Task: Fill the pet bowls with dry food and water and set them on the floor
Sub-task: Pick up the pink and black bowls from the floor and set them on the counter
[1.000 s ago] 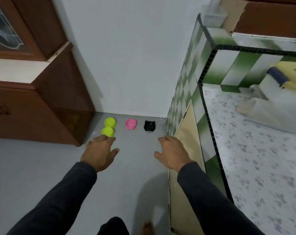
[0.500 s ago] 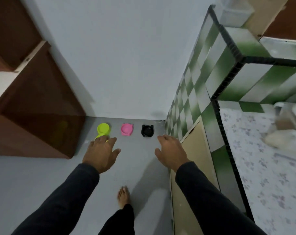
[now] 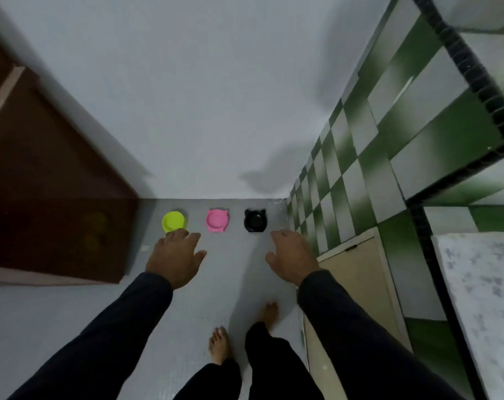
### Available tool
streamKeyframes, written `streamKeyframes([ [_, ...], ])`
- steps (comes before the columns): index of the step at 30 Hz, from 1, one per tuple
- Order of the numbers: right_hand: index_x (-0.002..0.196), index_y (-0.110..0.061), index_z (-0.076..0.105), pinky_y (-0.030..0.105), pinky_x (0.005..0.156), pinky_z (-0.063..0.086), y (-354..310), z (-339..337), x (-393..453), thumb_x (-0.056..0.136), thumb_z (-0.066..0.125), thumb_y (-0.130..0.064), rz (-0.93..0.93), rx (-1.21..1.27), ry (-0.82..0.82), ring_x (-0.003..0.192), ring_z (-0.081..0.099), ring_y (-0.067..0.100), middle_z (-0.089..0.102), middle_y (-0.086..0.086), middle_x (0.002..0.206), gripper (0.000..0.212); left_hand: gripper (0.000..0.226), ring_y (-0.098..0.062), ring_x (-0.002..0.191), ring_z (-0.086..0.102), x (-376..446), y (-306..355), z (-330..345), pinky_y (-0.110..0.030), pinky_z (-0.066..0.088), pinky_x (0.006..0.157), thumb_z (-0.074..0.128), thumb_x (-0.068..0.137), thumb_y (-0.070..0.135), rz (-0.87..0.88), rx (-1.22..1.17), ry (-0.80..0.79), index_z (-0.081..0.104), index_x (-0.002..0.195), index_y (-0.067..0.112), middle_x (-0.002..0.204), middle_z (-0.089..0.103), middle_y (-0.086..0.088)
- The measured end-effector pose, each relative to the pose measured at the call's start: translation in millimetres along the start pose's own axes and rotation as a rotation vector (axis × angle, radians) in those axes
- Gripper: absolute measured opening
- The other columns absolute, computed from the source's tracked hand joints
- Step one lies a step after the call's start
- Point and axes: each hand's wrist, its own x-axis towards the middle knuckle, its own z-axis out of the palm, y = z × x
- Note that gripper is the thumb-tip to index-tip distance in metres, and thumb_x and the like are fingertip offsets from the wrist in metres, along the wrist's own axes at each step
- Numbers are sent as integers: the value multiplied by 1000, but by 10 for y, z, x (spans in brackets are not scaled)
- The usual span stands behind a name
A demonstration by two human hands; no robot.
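Both hands (image 3: 174,256) (image 3: 292,259) hang open and empty, reaching toward bowls (image 3: 217,220) mid-frame; I judge lifting them comes next.

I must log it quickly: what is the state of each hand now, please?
Left hand: open, fingers relaxed, holding nothing, reaching toward the yellow-green bowl.
Right hand: open, holding nothing.

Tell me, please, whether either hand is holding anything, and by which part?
Nothing is held: the left hand and right hand both reach forward, fingers relaxed.
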Motion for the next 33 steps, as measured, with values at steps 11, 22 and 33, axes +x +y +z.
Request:
streamKeyframes([
  [11, 109, -14, 59, 35, 87, 45, 524, 428, 1353, 92, 55, -27, 30, 103, -84, 106, 56, 27, 59, 5, 111, 22, 42, -39, 105, 59, 1178, -53, 623, -47, 52, 83, 58, 97, 45, -96, -41, -132, 62, 127, 17, 119, 61, -15],
  [22, 150, -8, 42, 36, 109, 35, 1122, 1897, 2931, 100, 48, -24, 84, 131, -66, 133, 41, 29, 50, 12, 143, 53, 55, -44, 96, 63, 2619, -451, 2228, -50, 57, 73, 52, 82, 43, -49, -103, -109, 68, 121, 6, 109, 66, -21],
  [33, 153, -8, 38, 41, 112, 38, 1666, 3832, 4379, 102, 52, -25, 226, 249, -97, 139, 39, 32, 45, 15, 151, 56, 62, -43, 103, 58, 3888, -947, 4302, -52, 55, 83, 49, 87, 51, -103, -111, -56, 61, 129, 6, 115, 62, -23],
])
